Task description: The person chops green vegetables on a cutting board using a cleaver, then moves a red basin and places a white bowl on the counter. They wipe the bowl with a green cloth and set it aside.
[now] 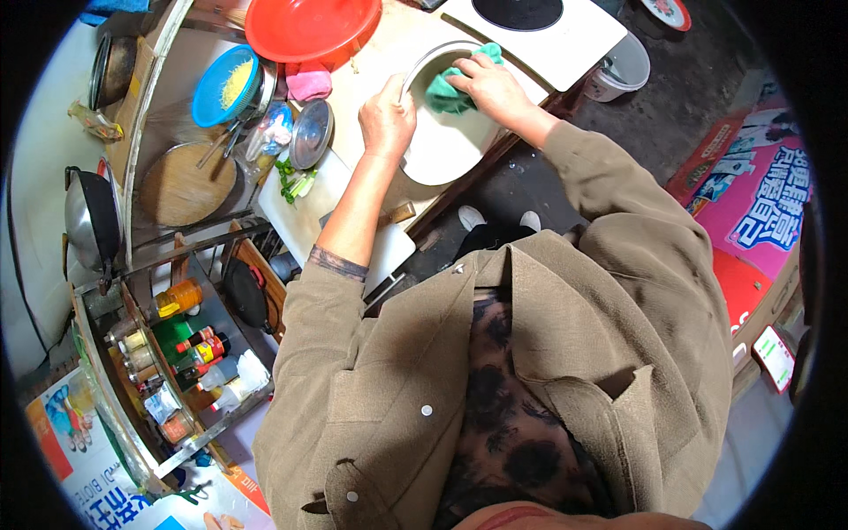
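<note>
A white basin or pot [445, 151] is tilted on the worktop before me. My left hand [389, 124] grips its rim on the left side, thumb over the edge. In my right hand [491, 89] is a bunched green cloth [445, 95], pressed on the inside near the far rim. Left of my left hand lies a round lid [311, 134]. Below it a white cutting board [318, 192] bears cut green vegetable pieces [296, 182]. A knife with a wooden handle [399, 213] rests on the board, partly hidden behind my left forearm.
A red plastic basin [311, 30] stands at the back, by a pink cloth [309, 82]. A blue colander [205, 99] holds yellow shreds [236, 85]. An induction cooktop [583, 50] lies beyond my right hand, a white bucket [623, 73] beside it. Bottles [212, 348] fill a lower-left rack.
</note>
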Motion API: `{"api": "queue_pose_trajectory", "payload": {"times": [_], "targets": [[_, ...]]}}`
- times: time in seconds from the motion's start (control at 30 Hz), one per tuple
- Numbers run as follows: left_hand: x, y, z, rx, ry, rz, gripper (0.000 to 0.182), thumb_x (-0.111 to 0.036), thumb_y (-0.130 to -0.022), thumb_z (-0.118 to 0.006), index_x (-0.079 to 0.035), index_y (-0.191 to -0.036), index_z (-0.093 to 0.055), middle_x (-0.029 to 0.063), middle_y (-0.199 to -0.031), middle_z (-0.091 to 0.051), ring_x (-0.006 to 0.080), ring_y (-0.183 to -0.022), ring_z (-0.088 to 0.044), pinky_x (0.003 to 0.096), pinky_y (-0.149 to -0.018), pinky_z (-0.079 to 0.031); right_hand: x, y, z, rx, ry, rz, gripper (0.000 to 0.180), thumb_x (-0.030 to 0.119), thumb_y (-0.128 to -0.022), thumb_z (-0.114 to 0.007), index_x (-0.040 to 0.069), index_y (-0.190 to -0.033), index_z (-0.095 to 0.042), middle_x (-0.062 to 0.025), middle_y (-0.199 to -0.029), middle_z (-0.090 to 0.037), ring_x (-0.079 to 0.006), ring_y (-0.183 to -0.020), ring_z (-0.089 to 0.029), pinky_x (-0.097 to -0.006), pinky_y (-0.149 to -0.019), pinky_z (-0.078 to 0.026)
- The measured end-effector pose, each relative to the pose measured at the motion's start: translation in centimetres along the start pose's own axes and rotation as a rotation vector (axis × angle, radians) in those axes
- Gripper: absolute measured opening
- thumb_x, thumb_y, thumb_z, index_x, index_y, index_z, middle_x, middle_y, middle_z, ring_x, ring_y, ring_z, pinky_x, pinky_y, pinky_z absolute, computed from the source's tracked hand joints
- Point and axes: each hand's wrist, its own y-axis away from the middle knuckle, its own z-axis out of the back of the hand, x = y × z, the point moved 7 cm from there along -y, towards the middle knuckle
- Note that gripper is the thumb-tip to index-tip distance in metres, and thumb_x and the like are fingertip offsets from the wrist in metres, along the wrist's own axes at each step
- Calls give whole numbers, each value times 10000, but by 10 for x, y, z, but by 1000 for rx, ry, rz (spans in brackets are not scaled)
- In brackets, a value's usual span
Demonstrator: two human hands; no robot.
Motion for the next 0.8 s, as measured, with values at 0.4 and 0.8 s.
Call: {"api": "queue_pose_trajectory", "payload": {"times": [0.4,0.8], "targets": [[58,11,8,-54,280,295,165,-98,-885,-647,16,-1003,-653,158,-829,-683,213,-806,-668,350,-762,-515,28,40,-95,252,-1638,-828,387,240,-965,-617,-7,-1263,-597,-124,-1133,-672,-192,-1003,-637,-350,-902,-517],[108,43,-16,-55,556,409,129,-21,-917,-616,41,-1030,-611,81,-978,-660,144,-901,-604,291,-822,-495,109,-4,-94,580,-1373,-372,400,289,-939,-646,61,-1259,-575,-95,-1148,-625,-174,-1059,-566,-332,-941,-455]]}}
